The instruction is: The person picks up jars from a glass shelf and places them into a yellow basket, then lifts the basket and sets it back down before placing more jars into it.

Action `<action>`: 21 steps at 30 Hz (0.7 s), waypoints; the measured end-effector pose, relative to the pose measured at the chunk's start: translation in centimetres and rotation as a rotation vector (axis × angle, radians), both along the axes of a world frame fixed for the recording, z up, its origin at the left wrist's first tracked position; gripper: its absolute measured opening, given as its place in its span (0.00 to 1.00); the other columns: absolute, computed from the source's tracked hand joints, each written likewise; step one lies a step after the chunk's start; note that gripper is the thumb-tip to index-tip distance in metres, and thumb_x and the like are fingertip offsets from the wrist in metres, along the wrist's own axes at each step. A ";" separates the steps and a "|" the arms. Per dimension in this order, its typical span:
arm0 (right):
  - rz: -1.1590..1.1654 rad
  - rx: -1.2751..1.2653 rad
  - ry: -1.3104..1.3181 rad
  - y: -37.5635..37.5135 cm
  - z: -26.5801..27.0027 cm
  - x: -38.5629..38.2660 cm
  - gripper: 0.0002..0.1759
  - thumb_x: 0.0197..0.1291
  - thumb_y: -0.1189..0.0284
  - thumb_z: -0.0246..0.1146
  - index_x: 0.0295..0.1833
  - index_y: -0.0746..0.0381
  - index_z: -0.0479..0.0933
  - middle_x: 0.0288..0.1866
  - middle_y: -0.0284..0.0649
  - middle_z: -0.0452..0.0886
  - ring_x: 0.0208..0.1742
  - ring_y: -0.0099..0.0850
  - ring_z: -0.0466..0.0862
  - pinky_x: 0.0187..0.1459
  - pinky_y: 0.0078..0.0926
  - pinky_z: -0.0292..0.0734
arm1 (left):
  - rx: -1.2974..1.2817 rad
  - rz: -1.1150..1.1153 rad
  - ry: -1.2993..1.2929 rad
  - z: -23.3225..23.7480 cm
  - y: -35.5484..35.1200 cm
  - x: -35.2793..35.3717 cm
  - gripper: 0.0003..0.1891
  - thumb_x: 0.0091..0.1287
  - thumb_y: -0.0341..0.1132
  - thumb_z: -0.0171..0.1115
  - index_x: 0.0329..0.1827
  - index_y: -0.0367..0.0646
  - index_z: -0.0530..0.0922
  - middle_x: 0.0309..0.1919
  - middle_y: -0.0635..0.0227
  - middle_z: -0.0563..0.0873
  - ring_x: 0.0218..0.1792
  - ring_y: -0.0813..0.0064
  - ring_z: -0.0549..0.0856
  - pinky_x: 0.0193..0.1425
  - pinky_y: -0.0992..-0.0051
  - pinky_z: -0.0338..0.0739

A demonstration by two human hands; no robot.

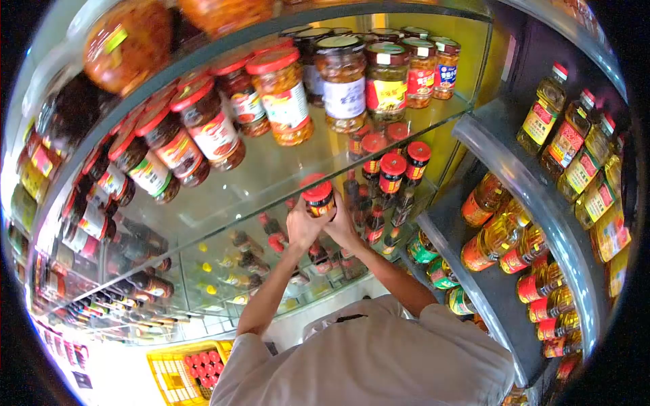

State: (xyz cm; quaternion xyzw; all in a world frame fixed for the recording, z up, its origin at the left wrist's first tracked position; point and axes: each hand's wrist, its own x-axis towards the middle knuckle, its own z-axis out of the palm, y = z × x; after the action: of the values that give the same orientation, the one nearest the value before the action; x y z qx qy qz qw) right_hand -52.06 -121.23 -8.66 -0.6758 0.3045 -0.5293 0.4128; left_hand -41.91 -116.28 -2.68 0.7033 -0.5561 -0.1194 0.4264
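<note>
A red-lidded jar [317,194] with dark contents and a yellow and red label is held upright between both hands, over the edge of a glass shelf [271,203]. My left hand [304,226] closes on its left side, and my right hand [342,223] wraps its lower right side. Just beyond, to the right, similar red-lidded dark jars [392,173] stand on the same shelf. The jar's base is hidden behind my fingers.
Larger jars [281,101] line the shelf above. Dark bottles [374,227] stand on a lower shelf. Oil bottles [544,108] fill curved racks [528,162] at right. A yellow crate [166,372] with red-lidded jars [203,365] sits at lower left.
</note>
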 end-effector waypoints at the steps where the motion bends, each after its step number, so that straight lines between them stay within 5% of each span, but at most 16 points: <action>1: 0.005 0.001 0.007 2.5 0.7 -0.1 0.45 0.48 0.74 0.72 0.70 0.66 0.57 0.64 0.51 0.71 0.65 0.41 0.72 0.64 0.36 0.67 | -0.045 -0.046 0.083 0.3 2.3 0.2 0.30 0.49 0.47 0.75 0.51 0.37 0.78 0.39 0.54 0.88 0.40 0.59 0.88 0.47 0.64 0.81; 3: 0.016 -0.026 0.080 7.0 1.3 0.2 0.43 0.48 0.72 0.73 0.68 0.66 0.60 0.60 0.48 0.74 0.61 0.40 0.76 0.61 0.35 0.70 | -0.168 -0.093 0.065 -0.8 6.4 0.6 0.35 0.48 0.44 0.75 0.57 0.38 0.72 0.57 0.50 0.78 0.60 0.53 0.76 0.63 0.61 0.70; 5: -0.043 -0.130 0.145 11.3 0.8 0.9 0.41 0.46 0.72 0.74 0.66 0.65 0.62 0.57 0.46 0.77 0.57 0.36 0.78 0.58 0.35 0.72 | -0.219 -0.204 -0.004 -1.4 11.0 1.3 0.37 0.49 0.42 0.75 0.61 0.38 0.69 0.64 0.50 0.69 0.66 0.51 0.68 0.69 0.61 0.63; 7: -0.024 -0.055 -0.032 16.4 0.9 1.4 0.37 0.47 0.71 0.72 0.63 0.66 0.65 0.55 0.55 0.76 0.56 0.50 0.78 0.56 0.42 0.72 | -0.292 -0.246 0.137 -0.9 15.0 1.4 0.39 0.50 0.41 0.75 0.63 0.37 0.67 0.66 0.51 0.69 0.66 0.52 0.69 0.70 0.61 0.61; 9: -0.074 -0.110 0.071 20.4 1.3 1.2 0.36 0.45 0.70 0.75 0.60 0.66 0.68 0.53 0.51 0.79 0.52 0.43 0.81 0.53 0.38 0.75 | -0.372 -0.278 0.292 -0.5 19.3 1.5 0.40 0.50 0.41 0.75 0.65 0.37 0.65 0.67 0.51 0.68 0.66 0.52 0.69 0.72 0.61 0.60; 12: 0.169 0.137 -0.112 26.5 0.3 0.9 0.31 0.43 0.67 0.79 0.54 0.64 0.75 0.50 0.39 0.82 0.50 0.28 0.82 0.51 0.29 0.77 | -0.210 -0.572 0.697 0.7 25.4 2.2 0.46 0.47 0.46 0.79 0.67 0.38 0.63 0.69 0.52 0.68 0.69 0.55 0.69 0.76 0.56 0.51; 15: 0.274 0.384 -0.297 32.1 1.1 1.3 0.31 0.44 0.67 0.78 0.54 0.63 0.75 0.51 0.39 0.82 0.51 0.27 0.81 0.52 0.30 0.77 | -0.242 -0.604 0.415 -0.8 29.3 4.0 0.46 0.45 0.47 0.80 0.65 0.38 0.66 0.65 0.53 0.73 0.68 0.55 0.70 0.75 0.53 0.54; 16: 0.318 0.619 -0.420 33.6 -1.4 1.3 0.32 0.44 0.67 0.78 0.56 0.63 0.74 0.52 0.38 0.82 0.52 0.27 0.81 0.53 0.30 0.77 | -0.199 -0.603 0.534 -0.8 30.7 3.9 0.45 0.43 0.47 0.81 0.63 0.39 0.68 0.62 0.54 0.76 0.66 0.56 0.72 0.75 0.52 0.55; 17: 0.317 0.630 -0.410 34.9 -1.7 1.1 0.32 0.44 0.67 0.78 0.56 0.63 0.74 0.52 0.38 0.82 0.52 0.27 0.81 0.53 0.30 0.77 | -0.196 -0.595 0.547 -1.1 31.9 4.0 0.45 0.43 0.47 0.81 0.63 0.39 0.68 0.62 0.54 0.76 0.66 0.56 0.72 0.75 0.52 0.55; 19: 0.274 0.326 0.028 36.5 -1.9 0.5 0.32 0.47 0.68 0.77 0.57 0.63 0.74 0.52 0.38 0.82 0.53 0.27 0.81 0.54 0.30 0.76 | -0.161 -0.588 0.458 -1.8 33.8 4.4 0.44 0.42 0.45 0.81 0.62 0.39 0.68 0.63 0.53 0.76 0.64 0.55 0.74 0.74 0.53 0.57; 21: 0.308 0.341 0.048 38.1 -2.6 0.3 0.32 0.47 0.68 0.77 0.57 0.63 0.73 0.52 0.38 0.82 0.53 0.27 0.81 0.55 0.30 0.76 | -0.135 -0.567 0.493 -3.4 35.8 4.6 0.44 0.42 0.43 0.81 0.63 0.38 0.67 0.63 0.53 0.76 0.63 0.56 0.75 0.73 0.55 0.59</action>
State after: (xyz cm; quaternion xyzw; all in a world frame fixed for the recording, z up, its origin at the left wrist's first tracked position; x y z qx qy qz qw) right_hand -51.79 -83.10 -11.22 -0.6472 0.2925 -0.3848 0.5894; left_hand -37.36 -80.53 -6.09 0.4422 -0.6160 -0.3614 0.5426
